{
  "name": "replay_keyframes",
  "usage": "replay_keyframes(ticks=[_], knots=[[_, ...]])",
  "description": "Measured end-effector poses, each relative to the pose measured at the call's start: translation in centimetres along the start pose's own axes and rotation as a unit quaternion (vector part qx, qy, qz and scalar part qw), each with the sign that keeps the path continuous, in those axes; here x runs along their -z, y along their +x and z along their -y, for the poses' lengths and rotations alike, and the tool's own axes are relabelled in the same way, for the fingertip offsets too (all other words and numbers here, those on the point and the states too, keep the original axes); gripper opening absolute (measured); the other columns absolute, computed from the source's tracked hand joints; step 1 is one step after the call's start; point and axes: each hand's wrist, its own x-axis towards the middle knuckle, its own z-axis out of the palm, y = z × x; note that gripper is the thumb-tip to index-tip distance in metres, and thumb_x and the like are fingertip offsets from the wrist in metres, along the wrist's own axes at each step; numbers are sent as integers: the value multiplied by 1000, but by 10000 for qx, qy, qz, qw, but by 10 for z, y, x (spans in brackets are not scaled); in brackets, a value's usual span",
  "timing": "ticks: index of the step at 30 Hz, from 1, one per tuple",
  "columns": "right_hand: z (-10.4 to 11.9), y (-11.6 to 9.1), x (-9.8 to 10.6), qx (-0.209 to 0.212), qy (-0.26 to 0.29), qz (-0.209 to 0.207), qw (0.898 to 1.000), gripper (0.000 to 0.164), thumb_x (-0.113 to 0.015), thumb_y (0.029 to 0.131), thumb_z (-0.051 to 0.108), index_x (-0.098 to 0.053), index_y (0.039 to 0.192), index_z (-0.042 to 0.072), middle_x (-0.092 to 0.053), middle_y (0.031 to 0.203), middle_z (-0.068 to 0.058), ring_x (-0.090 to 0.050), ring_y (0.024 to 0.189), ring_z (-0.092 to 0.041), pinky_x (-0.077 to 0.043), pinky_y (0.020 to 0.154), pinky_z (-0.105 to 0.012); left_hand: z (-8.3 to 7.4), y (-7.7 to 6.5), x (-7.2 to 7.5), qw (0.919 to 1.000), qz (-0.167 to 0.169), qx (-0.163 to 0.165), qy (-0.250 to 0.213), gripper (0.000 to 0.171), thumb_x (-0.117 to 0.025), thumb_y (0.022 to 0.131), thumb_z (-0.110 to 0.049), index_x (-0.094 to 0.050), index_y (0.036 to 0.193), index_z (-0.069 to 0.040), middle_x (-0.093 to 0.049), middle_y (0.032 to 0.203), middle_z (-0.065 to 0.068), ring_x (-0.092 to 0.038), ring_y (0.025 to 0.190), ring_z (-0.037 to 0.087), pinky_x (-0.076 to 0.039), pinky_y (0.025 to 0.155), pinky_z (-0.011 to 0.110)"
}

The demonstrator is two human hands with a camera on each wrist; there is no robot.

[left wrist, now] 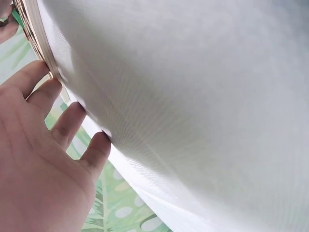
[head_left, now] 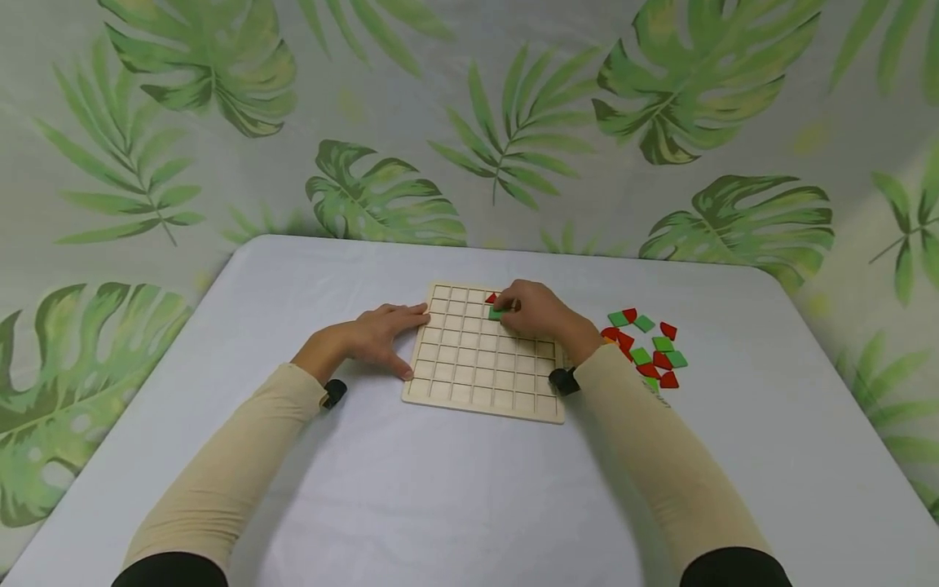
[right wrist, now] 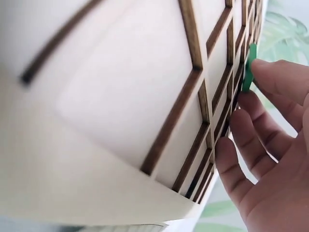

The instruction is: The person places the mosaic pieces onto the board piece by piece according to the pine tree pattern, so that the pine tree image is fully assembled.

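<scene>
A square wooden grid board lies on the table, with a red piece in a cell near its far edge. My left hand rests at the board's left side, fingers spread and thumb near the front corner; in the left wrist view its fingertips meet the board's edge. Over the far right part of the board, my right hand pinches a small green tile just in front of the red piece. The right wrist view shows the green tile between thumb and fingers, close against the grid.
Several loose red and green pieces lie scattered on the white table, to the right of the board and beyond the right forearm. A leaf-patterned cloth hangs behind the table.
</scene>
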Motion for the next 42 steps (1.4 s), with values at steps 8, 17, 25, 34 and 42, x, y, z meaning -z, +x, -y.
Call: replay_keyframes(ticks=[8,17,25,34,42], knots=[[-1,-3,3,-154,344,56,9993,34,-59,96,15,-62,129,7,-61,129,-14,-58,114,-32,-49,96,-46,-2,0,3,10000,-24,-53,76,100,-82,78,-42,-28,158,-17,-13,169,2,-17,153,36,-23,118,63],[-3,-1,2,-203,347,105,9991,31,-58,97,15,-66,126,8,-63,126,-12,-59,113,-30,-50,95,-44,-4,0,3,10000,2,-42,70,100,-82,78,-43,-28,158,-16,-12,169,2,-17,153,36,-23,118,63],[0,4,-1,-107,-20,-16,9999,28,-58,98,15,-69,123,10,-66,119,-11,-60,103,-26,-51,86,-40,-4,-1,2,10000,-11,-81,33,100,-82,78,-42,-28,158,-15,-12,169,3,-17,153,37,-22,118,63],[7,6,-7,-340,82,-105,9993,30,-57,99,16,-68,126,12,-64,118,-12,-58,104,-26,-49,89,-41,-1,-2,2,10000,-40,-45,-4,100,-82,78,-42,-28,158,-15,-12,169,4,-18,153,38,-23,118,63],[4,5,-8,-409,169,-123,9989,28,-57,99,18,-68,125,13,-64,119,-12,-59,106,-27,-49,91,-43,0,-1,1,10000,-44,-89,-7,101,-82,77,-42,-28,158,-14,-13,169,5,-19,152,38,-24,117,63]])
